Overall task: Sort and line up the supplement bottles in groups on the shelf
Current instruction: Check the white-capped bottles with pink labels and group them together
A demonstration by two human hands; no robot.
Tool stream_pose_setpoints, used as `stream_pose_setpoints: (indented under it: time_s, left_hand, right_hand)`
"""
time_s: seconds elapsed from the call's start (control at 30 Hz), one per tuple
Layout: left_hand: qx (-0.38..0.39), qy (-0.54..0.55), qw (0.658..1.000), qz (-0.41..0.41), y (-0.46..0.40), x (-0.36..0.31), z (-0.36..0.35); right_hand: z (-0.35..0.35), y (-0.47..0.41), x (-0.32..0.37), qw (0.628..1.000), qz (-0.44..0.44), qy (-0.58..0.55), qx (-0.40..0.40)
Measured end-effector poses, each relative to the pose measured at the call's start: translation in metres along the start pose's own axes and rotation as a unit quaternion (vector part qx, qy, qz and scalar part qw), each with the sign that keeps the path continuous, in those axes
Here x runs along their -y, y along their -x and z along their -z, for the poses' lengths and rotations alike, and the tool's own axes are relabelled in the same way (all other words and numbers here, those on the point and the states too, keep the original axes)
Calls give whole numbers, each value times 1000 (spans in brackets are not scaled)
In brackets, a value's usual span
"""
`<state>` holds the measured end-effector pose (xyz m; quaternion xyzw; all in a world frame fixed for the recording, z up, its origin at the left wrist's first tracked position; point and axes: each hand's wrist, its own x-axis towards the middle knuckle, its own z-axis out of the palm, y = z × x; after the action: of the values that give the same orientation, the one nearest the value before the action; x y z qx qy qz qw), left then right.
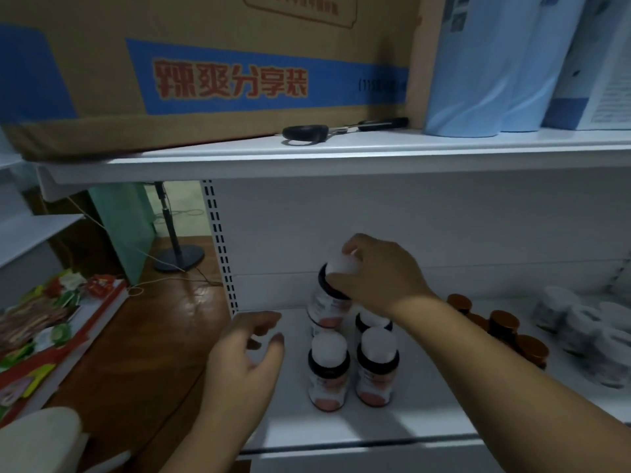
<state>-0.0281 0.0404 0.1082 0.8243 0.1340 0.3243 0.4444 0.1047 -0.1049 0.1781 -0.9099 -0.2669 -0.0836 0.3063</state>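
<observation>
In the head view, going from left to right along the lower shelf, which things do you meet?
Left hand → white-capped bottles, the right hand gripping one → brown-capped bottles → white jars.

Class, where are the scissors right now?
In the head view, the scissors lie on the upper shelf, between the cardboard box and the blue rolls.

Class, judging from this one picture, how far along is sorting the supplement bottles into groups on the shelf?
Done: three white-capped bottles stand grouped on the shelf; brown-capped bottles line up beside them. In hand: the right hand grips a fourth white-capped bottle by its cap; the left hand hovers open. Left: the pale containers look unsorted.
</observation>
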Motion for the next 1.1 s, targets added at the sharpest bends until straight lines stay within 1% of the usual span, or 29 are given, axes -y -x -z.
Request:
stream_pose_setpoints:
  time_s: [0.07, 0.1, 0.17, 0.23, 0.3, 0.33, 0.4, 0.43, 0.47, 0.5, 0.57, 0.63, 0.67, 0.73, 0.8, 0.9, 0.93, 1.0, 1.1]
  left_hand:
    - [16, 61, 998, 8, 1, -14, -2]
    - [35, 93, 995, 17, 3, -19, -6]
    - [83, 149, 984, 45, 7, -27, -17]
    - [136, 209, 963, 105, 14, -29, -33]
    - [215, 284, 917, 180, 24, -29, -48]
    - [261, 322, 884, 216, 30, -29, -55]
    - [330, 389, 817, 268, 41, -29, -65]
    - [345, 405, 802, 270, 45, -27, -68]
    - [344, 410, 802, 264, 48, -25, -72]
    - [335, 411, 811, 249, 51, -22, -76]
    - [322, 383, 843, 198, 56, -19, -82]
    - [317, 339, 872, 157, 60, -18, -84]
    - [320, 324, 879, 143, 63, -17, -84]
    - [334, 313, 879, 134, 65, -16, -83]
    - [343, 322, 869, 151, 67, -17, -81]
    - [379, 326, 839, 215, 68, -20, -77]
    - [385, 323, 834, 227, 67, -21, -75]
    - [371, 316, 847, 213, 65, -20, -71]
    - [327, 297, 882, 165, 65, -17, -65]
  right_hand:
    - [27, 18, -9, 989, -43, -132, -43]
    - [37, 28, -17, 975, -63, -206, -59]
    - [47, 51, -36, 931, -95, -344, -78]
    - [49, 76, -53, 890, -129, -430, -77]
    - [45, 101, -70, 855, -169, -484, -76]
    - [40, 111, -78, 843, -186, -499, -72]
    - [29, 128, -92, 834, -208, -507, -63]
    - [25, 134, -97, 831, -214, -510, -62]
    - [22, 139, -99, 824, -217, -520, -60]
    - [19, 144, -101, 816, -220, -531, -55]
    - [15, 151, -102, 805, -240, -541, -39]
    - [9, 158, -101, 809, -278, -519, -2]
    - [7, 160, -102, 812, -293, -504, 17]
    - [4, 164, -101, 820, -295, -489, 23]
    - [3, 166, -101, 823, -270, -499, 14]
    - [3, 168, -100, 805, -232, -546, 21]
    - [1, 169, -100, 801, -223, -555, 26]
    - [-1, 170, -100, 794, -213, -568, 40]
    - [0, 171, -94, 796, -230, -555, 72]
